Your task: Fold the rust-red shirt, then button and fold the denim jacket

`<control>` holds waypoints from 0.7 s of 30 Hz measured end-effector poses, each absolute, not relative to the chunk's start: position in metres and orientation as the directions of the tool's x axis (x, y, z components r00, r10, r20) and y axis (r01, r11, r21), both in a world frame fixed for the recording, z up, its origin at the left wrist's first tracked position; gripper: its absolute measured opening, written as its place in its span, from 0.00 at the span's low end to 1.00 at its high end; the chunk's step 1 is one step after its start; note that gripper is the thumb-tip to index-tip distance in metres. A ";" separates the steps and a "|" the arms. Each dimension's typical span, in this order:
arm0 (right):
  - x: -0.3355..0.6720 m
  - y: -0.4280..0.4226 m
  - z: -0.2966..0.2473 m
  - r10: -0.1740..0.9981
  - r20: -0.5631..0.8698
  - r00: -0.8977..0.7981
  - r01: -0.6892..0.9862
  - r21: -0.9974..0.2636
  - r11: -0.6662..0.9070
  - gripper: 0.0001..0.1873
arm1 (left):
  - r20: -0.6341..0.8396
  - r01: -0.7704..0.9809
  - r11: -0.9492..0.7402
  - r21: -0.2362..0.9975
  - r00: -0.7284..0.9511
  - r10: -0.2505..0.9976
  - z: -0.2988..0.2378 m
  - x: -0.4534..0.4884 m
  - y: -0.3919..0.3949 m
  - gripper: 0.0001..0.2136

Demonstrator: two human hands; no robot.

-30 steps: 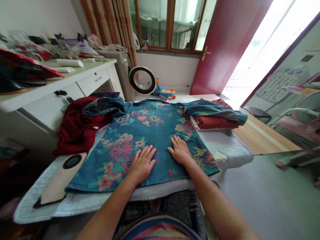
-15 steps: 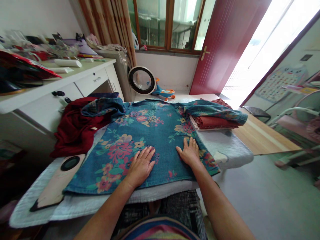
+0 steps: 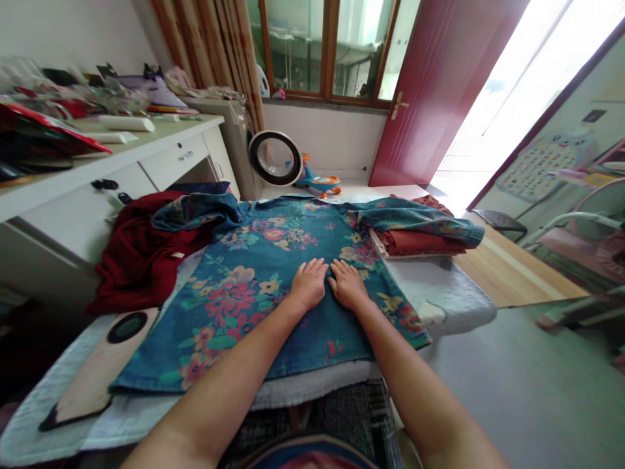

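A blue floral denim shirt (image 3: 244, 286) lies spread flat, back up, on a white padded cloth (image 3: 439, 286) over the table. My left hand (image 3: 308, 283) and my right hand (image 3: 347, 283) rest side by side, palms down and fingers stretched out, on the middle of the shirt. Both hands are open and hold nothing. The shirt's right sleeve (image 3: 420, 218) drapes over a folded red-brown garment (image 3: 415, 242). Its left sleeve (image 3: 195, 208) lies bunched on a dark red garment (image 3: 131, 260).
A flat board with a dark round hole (image 3: 105, 358) lies at the left of the shirt. A cluttered white desk with drawers (image 3: 112, 169) stands on the left. A washing machine (image 3: 254, 153), a toy (image 3: 319, 182) and an open red door (image 3: 439, 91) are behind. Bare wooden tabletop (image 3: 517, 273) is on the right.
My left hand slid up and to the right, and my right hand came back left, so both now meet at the shirt's middle. The camera leaned forward a little.
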State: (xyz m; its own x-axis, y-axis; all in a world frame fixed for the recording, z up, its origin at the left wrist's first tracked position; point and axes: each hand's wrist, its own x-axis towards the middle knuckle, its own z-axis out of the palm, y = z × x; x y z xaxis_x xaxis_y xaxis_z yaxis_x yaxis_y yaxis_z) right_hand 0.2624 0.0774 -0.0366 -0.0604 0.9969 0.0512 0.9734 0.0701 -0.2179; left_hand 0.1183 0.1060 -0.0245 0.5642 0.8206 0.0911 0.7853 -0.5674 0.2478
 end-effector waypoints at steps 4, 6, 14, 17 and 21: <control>0.268 0.078 -0.045 0.990 0.133 0.051 0.975 -0.219 -0.021 0.27 | 0.144 0.775 -0.580 0.251 0.563 0.814 -0.045 0.116 0.115 0.22; 0.269 0.078 -0.046 0.985 0.153 0.084 0.974 -0.222 -0.048 0.26 | 0.171 0.763 -0.597 0.248 0.572 0.802 -0.049 0.113 0.114 0.22; 0.269 0.081 -0.050 0.967 0.184 0.173 0.967 -0.219 -0.132 0.25 | 0.179 0.767 -0.597 0.237 0.569 0.802 -0.048 0.111 0.112 0.21; 0.272 0.081 -0.051 0.952 0.209 0.223 0.959 -0.224 -0.176 0.24 | 0.174 0.784 -0.579 0.224 0.552 0.815 -0.048 0.111 0.110 0.21; 0.275 0.081 -0.051 0.942 0.228 0.247 0.953 -0.233 -0.193 0.24 | 0.148 0.834 -0.514 0.199 0.493 0.857 -0.047 0.112 0.108 0.21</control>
State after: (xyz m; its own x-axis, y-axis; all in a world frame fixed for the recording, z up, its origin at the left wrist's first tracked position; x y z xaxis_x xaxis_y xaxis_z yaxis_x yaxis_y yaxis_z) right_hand 0.2753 0.0806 -0.0513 0.2469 0.9417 0.2284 0.9530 -0.1932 -0.2334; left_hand 0.1120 0.1076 -0.0469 0.4933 0.8571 0.1484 0.8341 -0.5145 0.1991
